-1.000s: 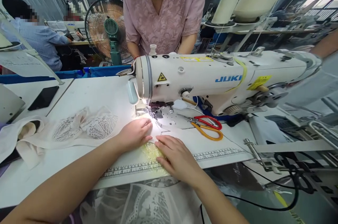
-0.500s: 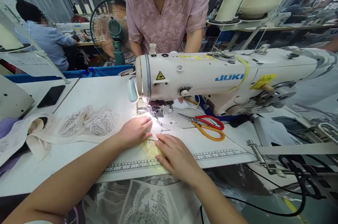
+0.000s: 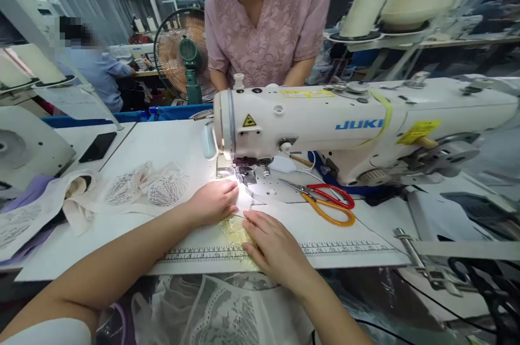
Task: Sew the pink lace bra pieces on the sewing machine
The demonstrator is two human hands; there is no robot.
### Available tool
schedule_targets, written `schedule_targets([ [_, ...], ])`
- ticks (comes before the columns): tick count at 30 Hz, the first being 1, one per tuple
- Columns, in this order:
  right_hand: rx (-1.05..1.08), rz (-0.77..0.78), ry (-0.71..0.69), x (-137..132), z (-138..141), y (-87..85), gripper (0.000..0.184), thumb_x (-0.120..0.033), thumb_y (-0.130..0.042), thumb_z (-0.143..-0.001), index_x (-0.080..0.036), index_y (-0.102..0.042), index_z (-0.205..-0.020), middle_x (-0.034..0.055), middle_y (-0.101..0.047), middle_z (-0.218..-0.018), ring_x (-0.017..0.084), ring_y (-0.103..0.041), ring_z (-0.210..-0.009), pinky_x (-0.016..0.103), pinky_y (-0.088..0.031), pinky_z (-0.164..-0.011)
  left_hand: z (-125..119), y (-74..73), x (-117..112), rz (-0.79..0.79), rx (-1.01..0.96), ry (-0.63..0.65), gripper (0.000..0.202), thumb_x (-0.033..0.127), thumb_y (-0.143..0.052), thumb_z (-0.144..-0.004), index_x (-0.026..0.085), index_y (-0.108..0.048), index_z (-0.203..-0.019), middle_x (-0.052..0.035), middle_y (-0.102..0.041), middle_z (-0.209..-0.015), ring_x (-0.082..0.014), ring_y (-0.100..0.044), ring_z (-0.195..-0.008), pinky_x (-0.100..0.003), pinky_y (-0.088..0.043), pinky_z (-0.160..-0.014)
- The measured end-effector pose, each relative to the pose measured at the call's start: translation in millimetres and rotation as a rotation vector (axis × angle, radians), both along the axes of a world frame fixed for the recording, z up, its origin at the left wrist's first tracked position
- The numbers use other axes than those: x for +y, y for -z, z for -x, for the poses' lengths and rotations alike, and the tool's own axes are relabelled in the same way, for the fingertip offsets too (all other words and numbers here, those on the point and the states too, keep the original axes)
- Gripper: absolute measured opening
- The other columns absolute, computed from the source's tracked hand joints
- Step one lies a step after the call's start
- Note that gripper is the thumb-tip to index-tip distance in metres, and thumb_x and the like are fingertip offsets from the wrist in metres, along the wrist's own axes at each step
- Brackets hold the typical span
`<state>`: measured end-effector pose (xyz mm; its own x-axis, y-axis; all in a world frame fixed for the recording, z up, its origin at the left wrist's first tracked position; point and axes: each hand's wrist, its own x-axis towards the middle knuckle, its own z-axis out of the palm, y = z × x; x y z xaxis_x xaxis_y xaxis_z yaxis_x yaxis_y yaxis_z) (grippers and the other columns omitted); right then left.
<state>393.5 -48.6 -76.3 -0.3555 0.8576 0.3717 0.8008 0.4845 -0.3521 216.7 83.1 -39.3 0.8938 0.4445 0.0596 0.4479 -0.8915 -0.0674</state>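
My left hand [image 3: 215, 201] lies palm down just in front of the needle area of the white sewing machine [image 3: 309, 117]. Its fingertips rest at brightly lit white material [image 3: 244, 199] by the presser foot. To its right, my right hand [image 3: 276, 245] is flat with the thumb apart, touching the edge of a shiny, pale yellow piece [image 3: 233, 231]. What this piece is made of is unclear, and the hand covers part of it. Neither hand visibly pinches anything. Glare hides the needle point.
Scissors with red and orange handles [image 3: 329, 201] lie right of the needle. A white lace bra [image 3: 166, 188] is at the left, with a black phone [image 3: 97, 147] behind it. A printed ruler [image 3: 195, 254] runs along the front edge. Across the machine stands a person [image 3: 270, 36].
The camera view has turned slightly left, so the table and machine appear further right. Both hands keep nearly the same place by the needle. A co-worker's fingertip under the machine arm no longer shows.
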Motion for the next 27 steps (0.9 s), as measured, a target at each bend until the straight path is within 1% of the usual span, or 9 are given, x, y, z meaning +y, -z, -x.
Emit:
schedule_targets([
  [4, -0.039, -0.078, -0.056, -0.9, -2.1, 5.9, 0.032, -0.024, -0.048, -0.091, -0.011, -0.058, -0.118, 0.014, -0.06, -0.126, 0.026, -0.054, -0.118, 0.043, -0.049, -0.097, -2.3, -0.4, -1.7, -0.026, 0.043, 0.02, 0.039, 0.039, -0.053, -0.089, 0.007, -0.059, -0.11, -0.0165, -0.06, -0.113, -0.0264, -0.057, -0.102, -0.036, -0.05, -0.086],
  [9, -0.072, -0.126, -0.121, -0.3, -5.4, 8.9, 0.03, -0.027, -0.05, -0.091, -0.014, -0.058, -0.117, 0.0124, -0.062, -0.124, 0.025, -0.057, -0.115, 0.042, -0.052, -0.094, -1.5, 1.9, -1.8, 0.03, 0.062, 0.014, 0.047, 0.044, -0.054, -0.088, 0.003, -0.06, -0.112, -0.0142, -0.062, -0.105, -0.0255, -0.059, -0.094, -0.036, -0.05, -0.082],
  [15, -0.122, -0.144, -0.138, 0.5, -5.8, 6.2, 0.033, -0.029, -0.049, -0.092, -0.014, -0.056, -0.121, 0.0124, -0.06, -0.128, 0.025, -0.056, -0.117, 0.04, -0.052, -0.092, -3.7, 10.5, 3.9, 0.013, 0.019, -0.008, 0.048, 0.046, -0.054, -0.088, 0.004, -0.062, -0.111, -0.0153, -0.063, -0.11, -0.0272, -0.058, -0.099, -0.038, -0.05, -0.081],
  [20, -0.156, -0.142, -0.128, 2.8, -3.8, 3.5, 0.036, -0.03, -0.049, -0.092, -0.014, -0.054, -0.124, 0.0116, -0.059, -0.129, 0.024, -0.056, -0.118, 0.039, -0.052, -0.093, -5.3, 16.4, 10.4, -0.022, -0.019, 0.005, 0.053, 0.046, -0.051, -0.09, 0.002, -0.059, -0.117, -0.0188, -0.061, -0.117, -0.0282, -0.056, -0.106, -0.037, -0.048, -0.088],
  [25, -0.173, -0.097, -0.12, 1.5, -2.8, 2.7, 0.039, -0.03, -0.05, -0.092, -0.015, -0.052, -0.128, 0.0109, -0.057, -0.132, 0.024, -0.053, -0.122, 0.039, -0.052, -0.095, -4.8, 16.9, 12.2, 0.024, -0.025, -0.036, 0.053, 0.047, -0.051, -0.09, 0.003, -0.059, -0.117, -0.0204, -0.06, -0.118, -0.0268, -0.06, -0.097, -0.036, -0.05, -0.077],
  [27, -0.155, -0.087, -0.112, 0.4, -3.3, 3.4, 0.039, -0.03, -0.05, -0.092, -0.015, -0.051, -0.128, 0.0111, -0.057, -0.132, 0.024, -0.051, -0.123, 0.038, -0.051, -0.095, -4.7, 16.1, 11.9, 0.021, -0.023, -0.028, 0.052, 0.046, -0.052, -0.09, 0.002, -0.06, -0.116, -0.0204, -0.061, -0.117, -0.0274, -0.059, -0.1, -0.036, -0.05, -0.079],
])
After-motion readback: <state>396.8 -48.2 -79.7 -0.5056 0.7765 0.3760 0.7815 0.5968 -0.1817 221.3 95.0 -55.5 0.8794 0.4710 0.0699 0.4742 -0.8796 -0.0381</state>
